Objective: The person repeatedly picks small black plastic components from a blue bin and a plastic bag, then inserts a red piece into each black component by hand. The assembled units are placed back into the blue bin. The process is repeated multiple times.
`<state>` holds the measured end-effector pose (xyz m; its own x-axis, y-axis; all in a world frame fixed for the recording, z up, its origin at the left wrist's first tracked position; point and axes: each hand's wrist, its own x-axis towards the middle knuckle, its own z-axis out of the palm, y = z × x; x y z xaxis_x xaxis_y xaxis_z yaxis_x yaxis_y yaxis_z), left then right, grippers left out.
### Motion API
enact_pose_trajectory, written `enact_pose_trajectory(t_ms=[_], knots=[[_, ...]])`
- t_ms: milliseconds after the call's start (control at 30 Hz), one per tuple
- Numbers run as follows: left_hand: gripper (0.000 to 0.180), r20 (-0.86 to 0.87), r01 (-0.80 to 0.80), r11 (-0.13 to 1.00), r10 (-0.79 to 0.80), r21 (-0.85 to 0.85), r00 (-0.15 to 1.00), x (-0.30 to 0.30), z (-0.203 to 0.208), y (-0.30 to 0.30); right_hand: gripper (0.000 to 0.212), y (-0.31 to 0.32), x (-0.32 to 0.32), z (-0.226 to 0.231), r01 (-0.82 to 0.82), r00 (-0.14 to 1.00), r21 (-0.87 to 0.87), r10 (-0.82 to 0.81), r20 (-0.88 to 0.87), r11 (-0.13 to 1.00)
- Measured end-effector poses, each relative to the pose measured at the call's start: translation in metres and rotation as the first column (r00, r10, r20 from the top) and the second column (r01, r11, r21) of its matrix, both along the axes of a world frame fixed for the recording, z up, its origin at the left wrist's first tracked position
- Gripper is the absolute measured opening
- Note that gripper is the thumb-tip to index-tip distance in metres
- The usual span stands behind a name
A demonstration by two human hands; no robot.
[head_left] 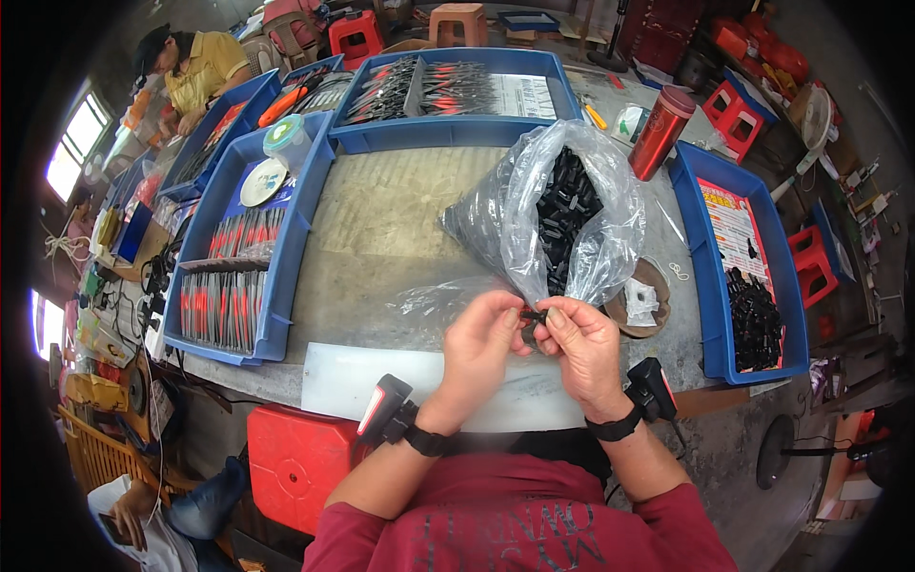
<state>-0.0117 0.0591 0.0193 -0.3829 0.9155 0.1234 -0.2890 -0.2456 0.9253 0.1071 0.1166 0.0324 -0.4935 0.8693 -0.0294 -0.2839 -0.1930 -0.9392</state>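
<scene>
Left hand (478, 345) and right hand (585, 349) were together, pinching a small dark piece (533, 314) (its details unclear) at the near side of a clear bag (615, 248) of black parts (564, 205); a blue tray (703, 257) lay right.

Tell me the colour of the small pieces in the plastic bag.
Black: the small pieces show best in the head view.

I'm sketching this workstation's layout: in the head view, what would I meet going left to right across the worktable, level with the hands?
Blue tray of red-and-black pieces → left hand → small dark piece → right hand → round brown dish → blue tray of black pieces.
</scene>
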Motion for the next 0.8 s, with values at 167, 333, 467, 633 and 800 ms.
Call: enact_pose_trajectory(t_ms=[167,333,467,633,800], knots=[[0.014,-0.06,-0.007,1.0,0.006,-0.011,0.998,0.001,0.001,-0.001,0.018,-0.001,-0.002,-0.002,0.027,1.0,-0.003,-0.027,-0.009,1.0],[0.015,0.079,0.02,0.998,-0.016,-0.053,0.997,0.0,0.007,-0.003,0.018,-0.003,-0.004,-0.001,0.043,0.999,0.043,-0.043,0.007,0.998],[0.016,0.156,0.05,0.998,-0.043,-0.044,0.987,0.0,0.01,-0.003,0.019,-0.004,-0.004,0.002,0.051,0.999,0.045,-0.052,0.015,0.998],[0.018,0.184,0.038,0.998,-0.029,-0.044,0.982,0.002,0.012,-0.003,0.019,-0.005,-0.006,0.007,0.04,0.997,0.041,-0.037,-0.073,0.998],[0.018,0.178,0.033,0.999,-0.028,-0.024,0.984,0.002,0.011,-0.004,0.018,-0.004,-0.007,0.006,0.064,0.997,0.05,-0.061,-0.057,0.997]])
